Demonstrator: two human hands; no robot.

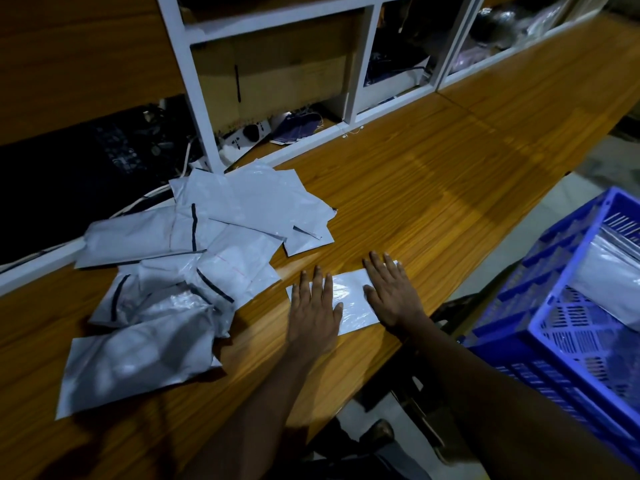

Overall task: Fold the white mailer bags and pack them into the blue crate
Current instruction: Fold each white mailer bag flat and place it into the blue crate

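A long wooden tabletop [433, 174] with glossy, striped orange-brown grain runs across the view. Off its right edge sits a blue plastic crate [540, 271] with perforated lattice walls; a shiny white bag [602, 271] lies inside it. On the table's left lies a loose, crumpled heap of white plastic mailer bags [194, 258], some showing dark adhesive strips. Near the front edge, just right of the heap, lies one flattened, folded rectangular mailer bag [349, 296]. The left hand [313, 306] and right hand [389, 292] press on it palm-down, fingers straight and spread, one at each end.
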